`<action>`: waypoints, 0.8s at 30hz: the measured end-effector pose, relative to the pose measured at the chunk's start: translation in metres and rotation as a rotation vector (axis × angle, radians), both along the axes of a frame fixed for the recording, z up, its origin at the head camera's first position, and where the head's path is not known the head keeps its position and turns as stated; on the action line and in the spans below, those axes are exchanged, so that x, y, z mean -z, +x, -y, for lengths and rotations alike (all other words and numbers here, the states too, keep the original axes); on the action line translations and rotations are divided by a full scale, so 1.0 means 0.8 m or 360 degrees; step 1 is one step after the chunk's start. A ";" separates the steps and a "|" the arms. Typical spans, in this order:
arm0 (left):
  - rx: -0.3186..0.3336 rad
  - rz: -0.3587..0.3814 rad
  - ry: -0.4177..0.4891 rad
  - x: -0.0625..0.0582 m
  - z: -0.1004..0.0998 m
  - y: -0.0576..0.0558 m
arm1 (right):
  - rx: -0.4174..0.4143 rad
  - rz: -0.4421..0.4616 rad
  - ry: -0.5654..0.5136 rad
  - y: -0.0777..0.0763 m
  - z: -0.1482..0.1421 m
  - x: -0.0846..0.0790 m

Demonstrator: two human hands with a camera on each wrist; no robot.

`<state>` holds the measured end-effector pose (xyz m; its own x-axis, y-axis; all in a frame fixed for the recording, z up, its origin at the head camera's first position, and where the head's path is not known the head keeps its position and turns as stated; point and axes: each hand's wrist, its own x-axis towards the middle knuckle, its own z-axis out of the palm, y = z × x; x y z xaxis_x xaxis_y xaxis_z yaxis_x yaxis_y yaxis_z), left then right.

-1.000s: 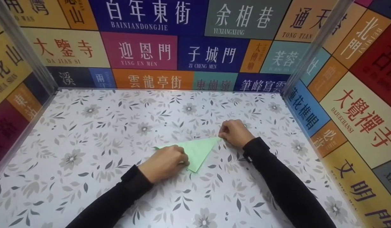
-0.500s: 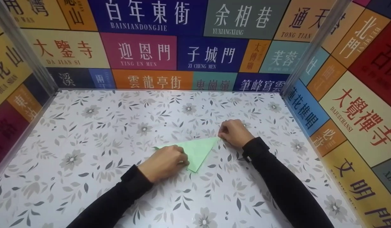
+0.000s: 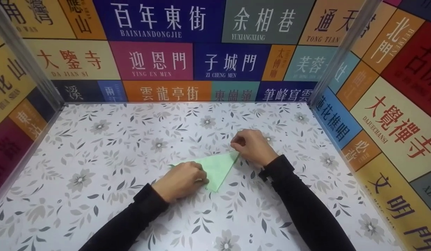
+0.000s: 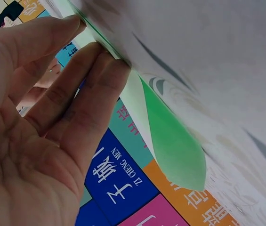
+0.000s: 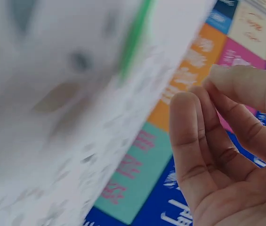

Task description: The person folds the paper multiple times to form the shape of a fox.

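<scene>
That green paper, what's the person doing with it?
A person in long black sleeves is handling a thin, light-green paper sheet, which looks folded, on a white tabletop with grey flowers and leaves. The person's bare left grip touches the sheet and covers its left part. The bare right grip is at the far right corner; its wrist view shows no paper held in it.

The right hand [image 3: 256,147] has moved a bit toward the left edge of the table [image 3: 114,148], its fingertips [image 5: 182,106] going from beside the right tip of the green paper [image 3: 220,169] to just behind it
</scene>
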<state>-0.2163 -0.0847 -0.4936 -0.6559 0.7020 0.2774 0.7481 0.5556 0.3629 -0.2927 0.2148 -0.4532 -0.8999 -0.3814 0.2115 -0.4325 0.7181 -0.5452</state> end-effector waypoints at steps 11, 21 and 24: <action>0.0009 -0.0025 -0.0034 0.000 0.001 -0.001 | -0.0155 -0.0005 -0.0098 0.026 0.038 0.007; -0.0004 -0.0012 -0.0038 0.000 -0.001 -0.003 | -0.0174 0.0068 -0.0028 0.031 0.045 0.027; -0.0005 -0.0012 -0.0043 0.001 -0.001 -0.001 | -0.0187 0.0092 0.0022 0.033 0.046 0.034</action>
<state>-0.2170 -0.0835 -0.4942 -0.6560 0.7073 0.2635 0.7491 0.5673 0.3422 -0.2665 0.1783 -0.4802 -0.8594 -0.4873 0.1547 -0.4823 0.6721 -0.5619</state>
